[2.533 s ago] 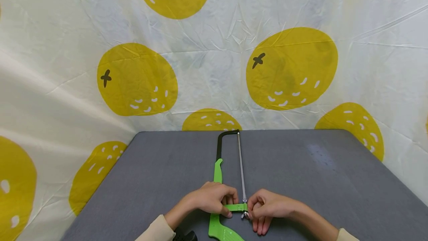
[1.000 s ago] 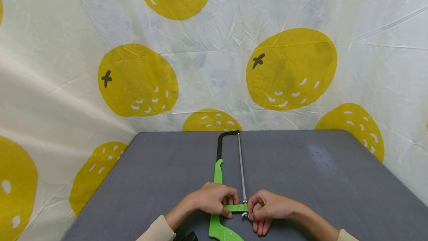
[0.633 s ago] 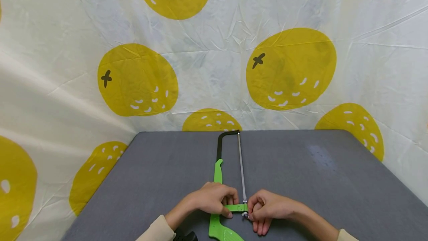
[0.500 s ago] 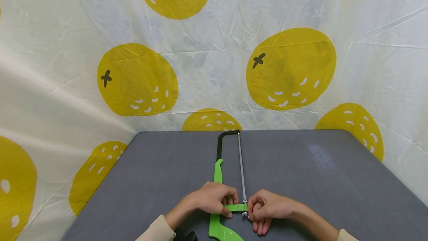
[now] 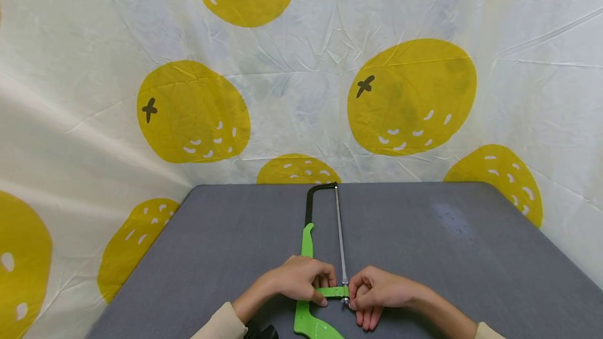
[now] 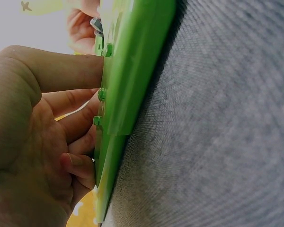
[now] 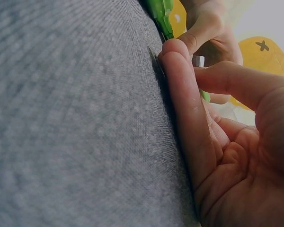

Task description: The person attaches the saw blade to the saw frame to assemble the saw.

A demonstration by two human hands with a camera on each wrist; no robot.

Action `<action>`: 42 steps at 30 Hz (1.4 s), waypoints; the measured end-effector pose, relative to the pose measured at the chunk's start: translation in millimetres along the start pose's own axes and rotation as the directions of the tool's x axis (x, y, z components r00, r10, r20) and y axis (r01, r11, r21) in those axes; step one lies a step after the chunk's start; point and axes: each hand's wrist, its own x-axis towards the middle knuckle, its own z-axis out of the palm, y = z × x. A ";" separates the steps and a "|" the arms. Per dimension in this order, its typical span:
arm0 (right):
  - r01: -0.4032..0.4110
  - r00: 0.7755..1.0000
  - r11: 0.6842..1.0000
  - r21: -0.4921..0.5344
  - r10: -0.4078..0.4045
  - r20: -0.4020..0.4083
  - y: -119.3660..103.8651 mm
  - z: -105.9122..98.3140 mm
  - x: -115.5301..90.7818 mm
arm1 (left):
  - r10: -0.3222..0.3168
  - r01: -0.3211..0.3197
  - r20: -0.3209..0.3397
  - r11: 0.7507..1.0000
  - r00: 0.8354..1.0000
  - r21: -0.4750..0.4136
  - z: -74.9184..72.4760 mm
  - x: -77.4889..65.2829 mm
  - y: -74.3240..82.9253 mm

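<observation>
A hacksaw with a green handle and frame (image 5: 307, 242) and a black front bow lies flat on the table, its blade (image 5: 340, 239) on the right side. My left hand (image 5: 301, 279) holds the green frame beside the crosspiece (image 5: 334, 292); in the left wrist view the thumb presses on the green body (image 6: 137, 61) and the other fingers curl behind it. At the blade's near end sits a small metal wing nut (image 5: 345, 302). My right hand (image 5: 383, 287) pinches it between thumb and forefinger, its lower fingers resting on the table. Fingertips partly hide the nut.
The grey cloth-covered table (image 5: 226, 224) runs back to a white curtain (image 5: 292, 103) printed with yellow fruit. A small black object (image 5: 264, 331) shows at the bottom edge beside the left sleeve.
The wing nut's wings stand at a different angle from frame to frame, turned by my right fingertips. My left hand and the hacksaw stay in place.
</observation>
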 end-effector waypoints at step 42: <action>0.004 1.000 1.000 0.006 -0.004 -0.012 -1.5 2.6 0.3 | -0.002 0.002 -0.025 1.000 1.000 0.008 -0.5 -1.1 2.3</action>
